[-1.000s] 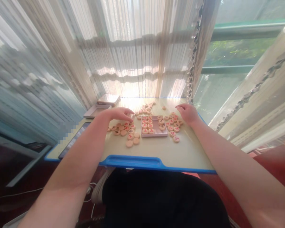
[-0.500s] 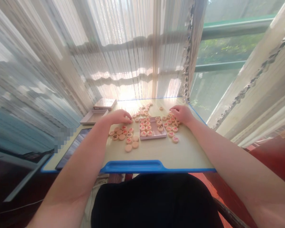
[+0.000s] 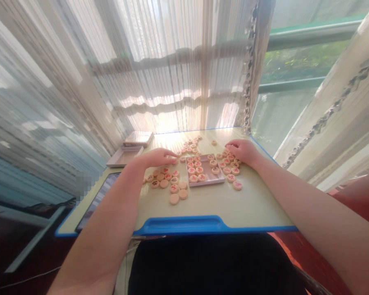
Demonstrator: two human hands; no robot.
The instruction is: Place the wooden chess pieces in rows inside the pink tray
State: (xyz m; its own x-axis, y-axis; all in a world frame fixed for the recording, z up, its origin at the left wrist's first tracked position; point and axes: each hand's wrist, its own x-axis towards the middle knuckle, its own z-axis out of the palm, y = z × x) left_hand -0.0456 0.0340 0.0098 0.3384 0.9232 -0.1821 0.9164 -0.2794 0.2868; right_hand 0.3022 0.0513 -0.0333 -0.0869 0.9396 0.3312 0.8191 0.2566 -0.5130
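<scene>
My left hand (image 3: 160, 157) hovers low over the table left of the shallow box, fingers reaching right. Its fingertips are just above or touching a round wooden Chinese chess piece, and the fingers look apart. My right hand (image 3: 242, 150) rests over a cluster of chess pieces (image 3: 227, 170) on the box's right, its fingers spread and slightly bent; pieces under the palm are hidden. Between the hands lies the pale box (image 3: 207, 181). Rows of red-marked pieces (image 3: 198, 170) fill its left side, and a column of black-marked pieces (image 3: 215, 170) stands along its right side.
Loose pieces, some face down (image 3: 183, 194), lie near the left forearm. More pieces (image 3: 190, 146) are spread behind the box. At the back left are an empty tray-like lid (image 3: 123, 159) and a closed box (image 3: 138, 138). A tablet (image 3: 100, 198) lies beneath the left forearm.
The view has shifted, so the table sits slightly lower and further right. My left fingers have stretched out towards the right. My right hand stays over the right cluster. The pieces in the box look unchanged.
</scene>
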